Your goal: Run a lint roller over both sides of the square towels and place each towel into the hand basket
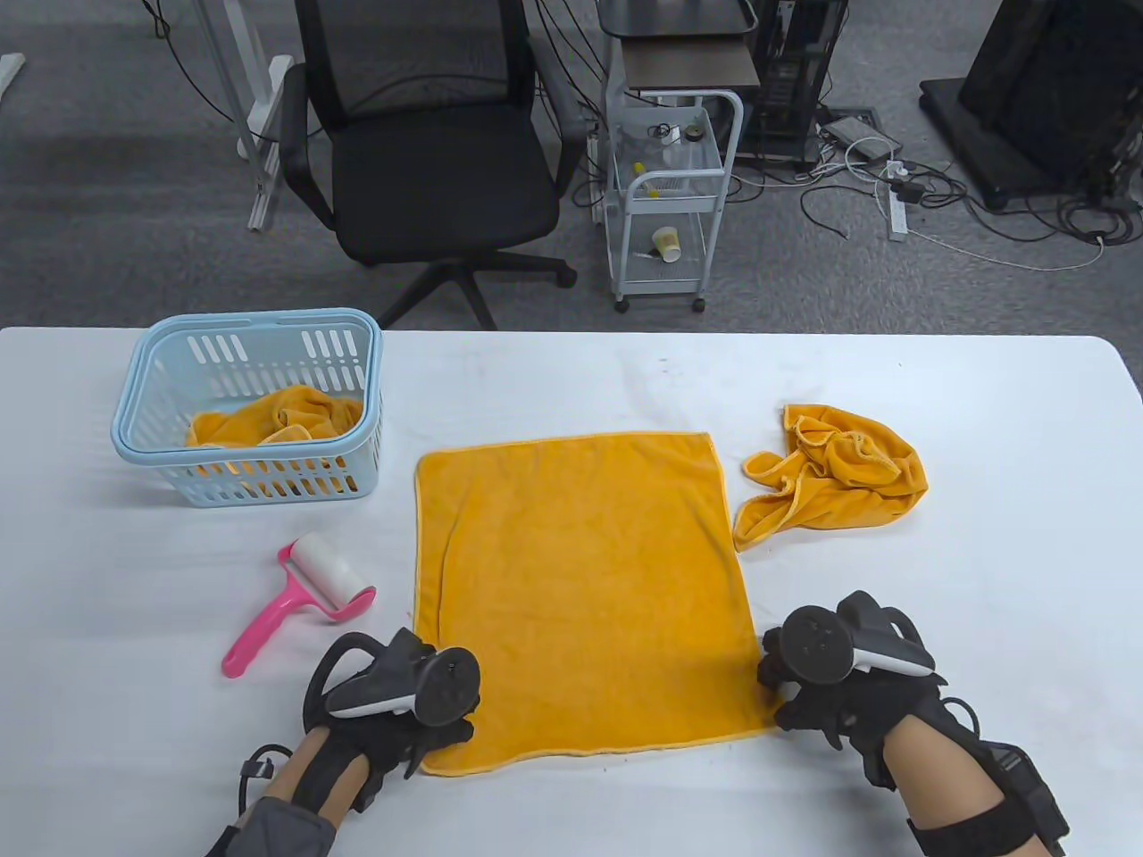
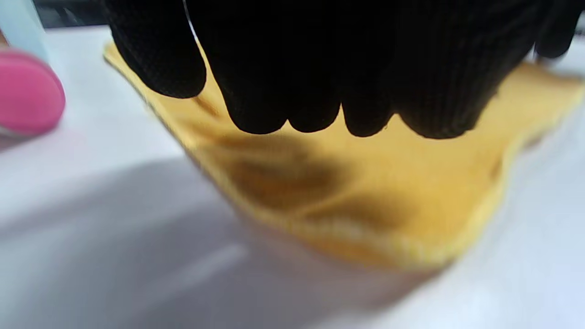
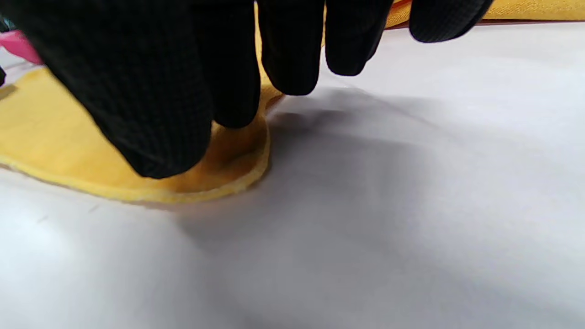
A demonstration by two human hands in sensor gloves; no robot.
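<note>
An orange square towel [image 1: 580, 589] lies spread flat in the middle of the white table [image 1: 982, 571]. My left hand [image 1: 438, 736] is at its near left corner and my right hand [image 1: 790, 710] at its near right corner. In the left wrist view the curled fingers [image 2: 311, 105] hold the towel corner [image 2: 365, 183], which is a little off the table. In the right wrist view thumb and forefinger [image 3: 219, 123] pinch the towel's edge [image 3: 55, 151]. The pink lint roller [image 1: 299, 603] lies on the table left of the towel, untouched. A light blue hand basket [image 1: 250, 402] at the back left holds an orange towel [image 1: 277, 420].
Another orange towel [image 1: 830, 478] lies crumpled right of the flat one. Beyond the table's far edge stand a black office chair [image 1: 429, 161] and a white trolley [image 1: 670, 187]. The roller's pink end [image 2: 27, 93] shows at the left edge of the left wrist view.
</note>
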